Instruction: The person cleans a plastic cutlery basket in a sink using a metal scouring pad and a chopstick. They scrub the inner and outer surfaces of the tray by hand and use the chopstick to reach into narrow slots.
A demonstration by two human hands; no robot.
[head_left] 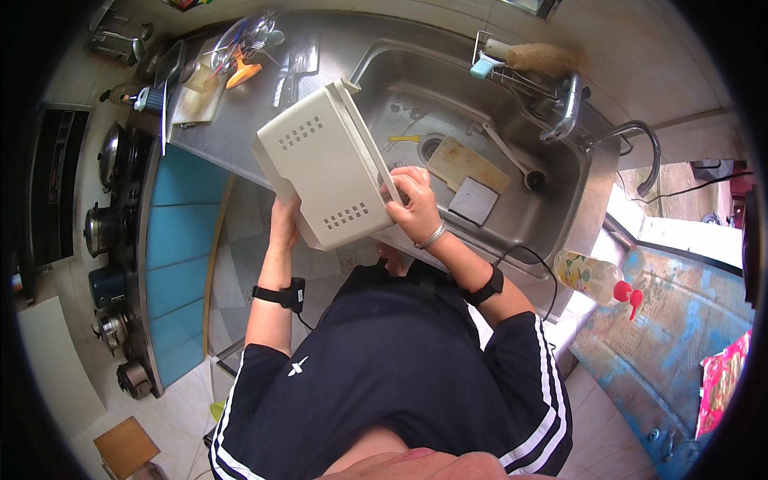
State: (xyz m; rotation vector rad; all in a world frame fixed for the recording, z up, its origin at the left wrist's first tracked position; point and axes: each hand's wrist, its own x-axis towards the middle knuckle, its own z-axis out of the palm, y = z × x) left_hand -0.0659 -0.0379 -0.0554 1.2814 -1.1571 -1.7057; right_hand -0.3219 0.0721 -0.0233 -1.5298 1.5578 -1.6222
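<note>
Both of my hands hold a cream plastic box (327, 174) with groups of small square holes, tilted above the sink's front edge. My left hand (285, 221) grips its lower left side, the fingers partly hidden behind it. At the right rim, my right hand (415, 207) has its fingers curled around a dark scouring pad (403, 197), which looks like steel wool and is mostly covered. Below, in the steel sink (534, 210), lie a beige board (468, 165), a small whitish slab (474, 201), a long-handled brush (507, 153) and a yellow-handled tool (403, 138) beside the drain.
A cleaver (305, 57), a bundle of cutlery (255, 39), an orange-handled tool (243, 72) and a jar (198, 77) occupy the counter at left. The faucet (564, 114) and a wire rack with a loofah (543, 57) border the sink. A pump bottle (591, 277) stands at right.
</note>
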